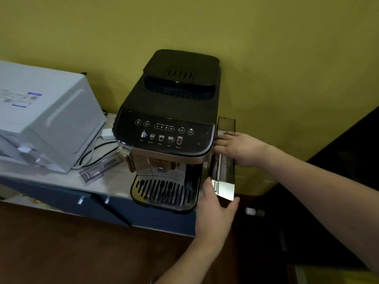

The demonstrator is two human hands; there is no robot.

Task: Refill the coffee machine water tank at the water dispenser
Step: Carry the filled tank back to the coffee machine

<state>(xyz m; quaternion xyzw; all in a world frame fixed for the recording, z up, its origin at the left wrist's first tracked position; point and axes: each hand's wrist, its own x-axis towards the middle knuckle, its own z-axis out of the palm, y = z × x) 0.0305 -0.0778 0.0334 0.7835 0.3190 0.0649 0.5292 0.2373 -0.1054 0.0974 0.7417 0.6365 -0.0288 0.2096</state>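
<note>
A black and silver coffee machine (168, 128) stands on a low cabinet against a yellow-green wall. Its smoked transparent water tank (224, 169) sits along the machine's right side, sticking out a little at the front. My left hand (215, 214) cups the tank's lower front end, around its shiny silver face. My right hand (240, 148) lies flat on the tank's top edge, fingers pointing left against the machine's side. Whether the tank holds water cannot be told.
A white boxy appliance (47, 119) stands at the left on the cabinet top (114, 181). A clear plastic tray (98, 167) and cables (92, 152) lie between it and the machine. Blue cabinet doors (86, 201) are below, brown floor in front, a dark object at the right.
</note>
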